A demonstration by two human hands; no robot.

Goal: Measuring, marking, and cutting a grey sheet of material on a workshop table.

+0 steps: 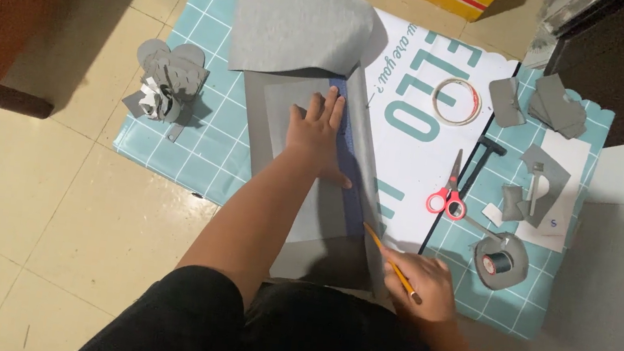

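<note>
Pinching a yellow pencil (390,262), the right hand (425,286) should trace closely while the flat left hand (318,135) pins the blue ruler (347,164) on grey paper (301,198).

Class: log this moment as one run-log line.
left hand: flat on blue ruler | right hand: holds yellow pencil | under: grey paper sheet

Matt grey paper sheet (291,18), glossy plastic mat (205,139), wooden pencil (388,263)
</note>
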